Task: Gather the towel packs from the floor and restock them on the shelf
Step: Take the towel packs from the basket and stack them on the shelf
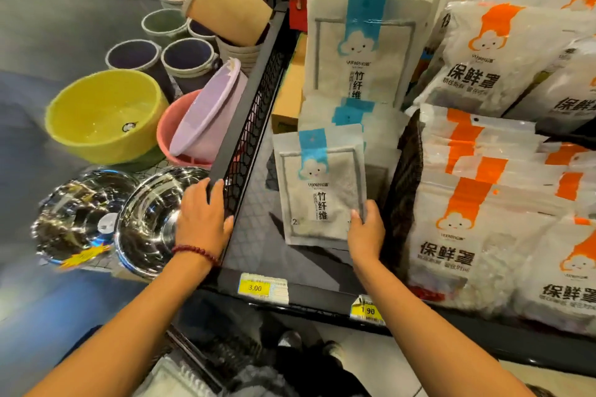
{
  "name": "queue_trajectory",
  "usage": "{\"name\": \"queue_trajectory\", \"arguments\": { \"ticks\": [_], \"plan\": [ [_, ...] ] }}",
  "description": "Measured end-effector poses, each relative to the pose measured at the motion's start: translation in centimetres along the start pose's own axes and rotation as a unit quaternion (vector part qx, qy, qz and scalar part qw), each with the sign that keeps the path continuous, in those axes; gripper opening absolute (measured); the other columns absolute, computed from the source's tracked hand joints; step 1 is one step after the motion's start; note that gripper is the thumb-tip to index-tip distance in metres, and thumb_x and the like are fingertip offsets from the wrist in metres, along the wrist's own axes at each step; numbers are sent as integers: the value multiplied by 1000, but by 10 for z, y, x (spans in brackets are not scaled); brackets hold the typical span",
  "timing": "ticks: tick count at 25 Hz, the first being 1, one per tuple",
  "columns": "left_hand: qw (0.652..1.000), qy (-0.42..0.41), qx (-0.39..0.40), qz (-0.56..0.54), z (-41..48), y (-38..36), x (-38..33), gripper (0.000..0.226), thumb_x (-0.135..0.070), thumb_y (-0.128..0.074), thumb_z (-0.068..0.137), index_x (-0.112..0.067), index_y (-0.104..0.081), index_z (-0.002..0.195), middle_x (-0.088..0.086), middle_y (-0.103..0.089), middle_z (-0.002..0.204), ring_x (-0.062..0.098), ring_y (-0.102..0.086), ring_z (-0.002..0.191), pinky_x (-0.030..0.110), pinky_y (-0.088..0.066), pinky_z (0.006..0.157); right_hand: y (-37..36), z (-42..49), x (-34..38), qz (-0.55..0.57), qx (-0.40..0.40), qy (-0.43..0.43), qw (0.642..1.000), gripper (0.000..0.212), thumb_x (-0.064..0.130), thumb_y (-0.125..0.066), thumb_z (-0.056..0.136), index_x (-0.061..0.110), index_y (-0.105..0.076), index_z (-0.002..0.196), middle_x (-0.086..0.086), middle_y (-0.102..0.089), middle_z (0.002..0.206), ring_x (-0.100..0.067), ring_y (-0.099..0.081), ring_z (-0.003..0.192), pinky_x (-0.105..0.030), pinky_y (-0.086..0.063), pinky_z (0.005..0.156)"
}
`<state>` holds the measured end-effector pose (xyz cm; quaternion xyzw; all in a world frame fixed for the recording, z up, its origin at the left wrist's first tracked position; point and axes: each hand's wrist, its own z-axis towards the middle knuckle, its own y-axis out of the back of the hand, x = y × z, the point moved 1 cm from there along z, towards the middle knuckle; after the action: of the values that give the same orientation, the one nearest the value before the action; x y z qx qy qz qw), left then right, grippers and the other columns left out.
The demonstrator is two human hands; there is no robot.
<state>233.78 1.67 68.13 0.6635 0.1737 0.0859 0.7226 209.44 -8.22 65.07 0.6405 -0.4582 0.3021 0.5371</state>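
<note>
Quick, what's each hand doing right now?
Left hand: gripping the mesh divider.
Right hand: holding the towel pack by its lower corner.

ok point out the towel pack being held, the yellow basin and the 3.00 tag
towel pack (317,190), head view, front face
yellow basin (96,113), head view, inner wall
3.00 tag (255,287), head view, yellow part

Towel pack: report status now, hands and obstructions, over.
Left hand grips mesh divider. Right hand pinches towel pack by lower right corner, pack upright in shelf bay against blue-striped stack. Nothing seen blocking it.
</note>
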Motion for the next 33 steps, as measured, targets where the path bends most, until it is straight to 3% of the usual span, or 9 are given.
{"name": "queue_trajectory", "arguments": {
  "ticks": [4,9,13,15,18,21,24,28,33],
  "plan": [
    [991,108,49,-60,24,-9,8,65,-11,-65,83,1,-31,138,26,-42,124,45,-55,94,46,-46,73,-20,17,-24,-13,-42,-87,995,3,7,-45,95,6,-48,94,-4,-49,88,-18,-45,84,-28,-35,72],
    [985,140,36,-90,33,-16,11,52,-8,-59,84,-6,-36,131,23,-55,107,43,-58,89,46,-46,67,-22,30,-40,-152,-42,-128,979,37,20,-58,88,16,-35,59,-5,-42,69,-24,-42,70,-34,-33,65],
    [984,134,24,-117,33,-18,14,47,-9,-59,81,-10,-39,124,20,-57,102,40,-59,82,44,-50,65,-13,24,-38,-107,-70,-135,983,47,6,-54,90,15,-22,57,0,-24,58,-14,-19,51,-30,-17,48],
    [985,120,21,-123,34,-18,14,44,-13,-59,81,-10,-40,121,19,-57,99,39,-58,80,40,-47,61,-11,21,-36,-100,-100,-145,979,48,2,-50,91,15,-20,57,1,-21,59,-13,-17,52,-29,-15,49],
    [986,112,24,-120,33,-19,15,42,-16,-59,82,-8,-40,119,19,-56,99,38,-57,80,37,-42,59,-12,26,-43,-118,-103,-182,971,40,1,-46,94,14,-29,60,1,-31,64,-21,-38,66,-29,-31,59],
    [986,122,21,-111,33,-20,15,40,-11,-55,85,-7,-39,121,20,-55,100,38,-57,79,38,-42,59,-17,26,-39,-129,-90,-197,968,13,2,-44,93,-6,-52,98,-22,-54,106,-37,-54,98,-41,-44,81],
    [986,125,20,-108,33,-18,13,39,-10,-54,85,-7,-39,121,20,-55,99,38,-57,77,38,-43,58,-19,20,-27,-137,-46,-219,965,34,2,-47,90,-5,-42,122,-24,-39,130,-41,-48,112,-43,-43,91],
    [983,115,41,-140,32,-14,17,43,-14,-56,85,-8,-41,124,20,-58,103,38,-57,86,39,-46,65,-6,6,-13,-124,23,-181,975,48,4,-47,89,3,-34,135,-18,-38,135,-33,-52,106,-36,-43,79],
    [973,154,66,-159,-10,14,24,41,-22,-63,83,-9,-55,122,16,-65,109,34,-60,98,39,-49,79,8,-21,22,-124,238,-68,961,18,7,-52,88,11,-58,105,-9,-59,107,-23,-57,96,-34,-44,77]
  ]
}}
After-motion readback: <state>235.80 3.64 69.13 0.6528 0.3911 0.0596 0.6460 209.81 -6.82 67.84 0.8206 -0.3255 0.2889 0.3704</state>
